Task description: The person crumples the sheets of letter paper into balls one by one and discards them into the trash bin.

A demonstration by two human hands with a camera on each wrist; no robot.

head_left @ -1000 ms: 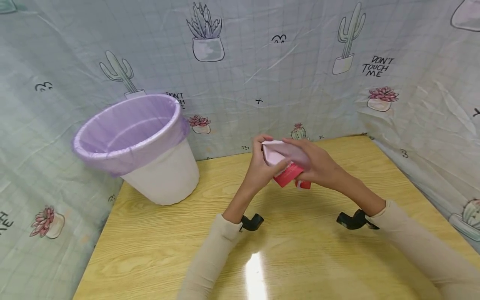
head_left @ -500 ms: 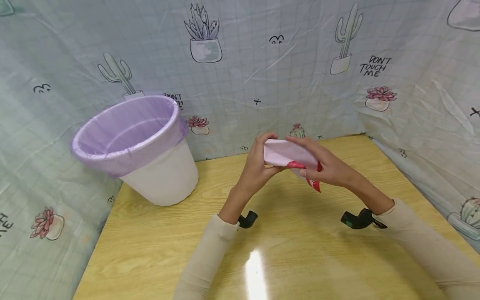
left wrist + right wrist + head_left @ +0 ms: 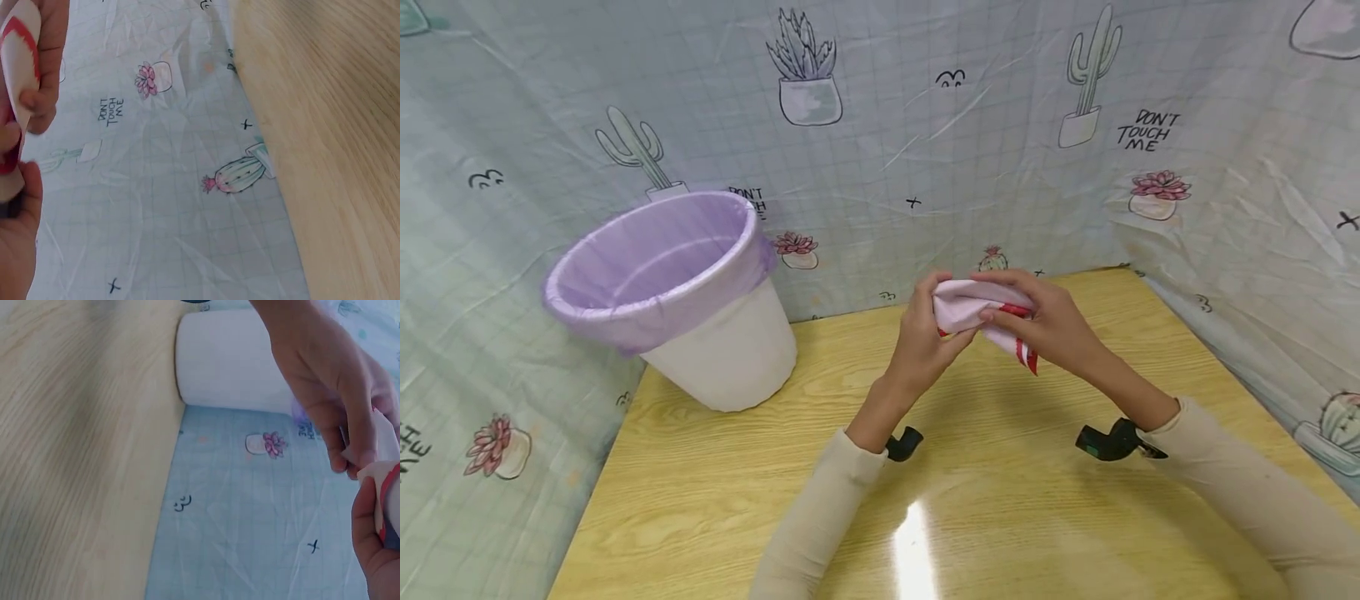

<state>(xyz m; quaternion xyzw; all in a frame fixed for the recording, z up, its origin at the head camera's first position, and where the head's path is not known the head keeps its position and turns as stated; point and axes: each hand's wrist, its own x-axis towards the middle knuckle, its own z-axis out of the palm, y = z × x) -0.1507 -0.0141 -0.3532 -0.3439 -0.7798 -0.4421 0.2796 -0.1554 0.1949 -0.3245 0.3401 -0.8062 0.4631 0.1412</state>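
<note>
A piece of red-and-white paper packaging (image 3: 958,307), with its pale inside and ragged red edges showing, is held up above the table between both hands. The left hand (image 3: 919,337) grips its left end, fingers over the top and thumb underneath. Fingers of the right hand (image 3: 1056,327) curl over the right end while that thumb presses the front. A torn red-edged flap hangs below the right hand. In the right wrist view the packaging (image 3: 389,484) is curved and partly out of frame. Red and white parts of the packaging (image 3: 20,69) show at the left wrist view's edge.
A white bin (image 3: 730,350) with a purple liner (image 3: 662,250) stands at the left back of the wooden table (image 3: 715,492). Behind and beside it hangs a cactus-print cloth (image 3: 880,150). Dark wrist mounts (image 3: 1108,440) stick out below the forearms.
The packaging has been turned and bent between the hands; its red panel faced the front and now mostly the pale inside shows. The right thumb has moved up and left across it.
</note>
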